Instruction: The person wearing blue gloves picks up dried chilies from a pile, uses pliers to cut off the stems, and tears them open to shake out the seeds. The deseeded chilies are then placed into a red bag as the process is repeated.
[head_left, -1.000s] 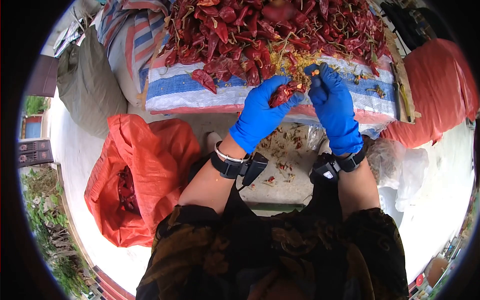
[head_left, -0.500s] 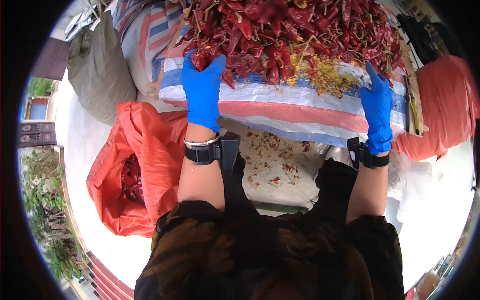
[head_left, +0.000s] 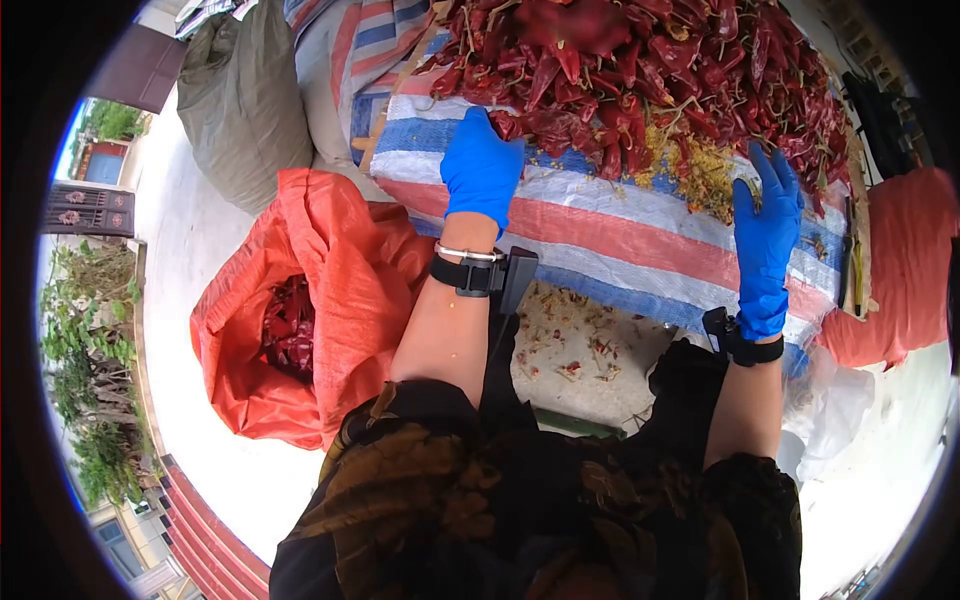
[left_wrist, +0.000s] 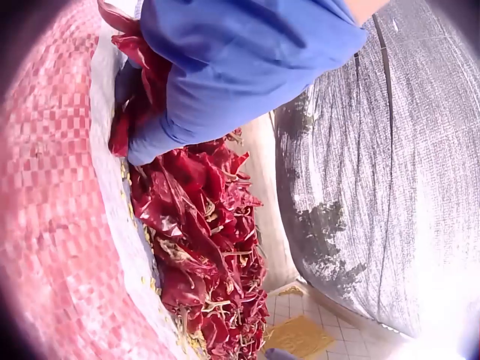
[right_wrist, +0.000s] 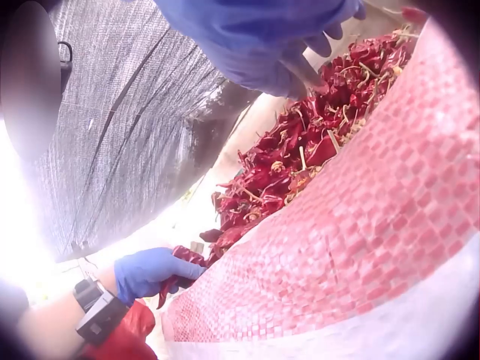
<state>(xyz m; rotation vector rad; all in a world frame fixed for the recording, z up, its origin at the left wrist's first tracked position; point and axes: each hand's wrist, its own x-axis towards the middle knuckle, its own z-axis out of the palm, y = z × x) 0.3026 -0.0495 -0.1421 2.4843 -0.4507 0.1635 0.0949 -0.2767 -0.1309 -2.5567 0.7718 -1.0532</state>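
My blue-gloved left hand (head_left: 482, 170) is at the near left edge of a heap of dried red chilies (head_left: 680, 60). Its fingers curl round dried chilies (left_wrist: 154, 75), which stick out past the glove in the left wrist view. From the right wrist side, the same hand (right_wrist: 150, 274) shows with red pods at its fingertips. My right hand (head_left: 768, 225), also gloved in blue, reaches to the heap's near right edge. Its fingers (right_wrist: 315, 45) are extended and spread beside the pods. Yellow seeds and bits (head_left: 700, 175) lie between the two hands.
A striped woven sheet (head_left: 560, 215) lies under the chilies. An open red sack (head_left: 350, 300) with chilies inside stands at the left, a grey-green sack (head_left: 245, 110) behind it. Another red sack (head_left: 905, 260) is at the right. Scraps (head_left: 575, 345) litter the ground below.
My hands were together over the seeds, the left gripping a torn chili. They have since moved apart, left to the heap's left edge, right to its right. The head view has shifted.
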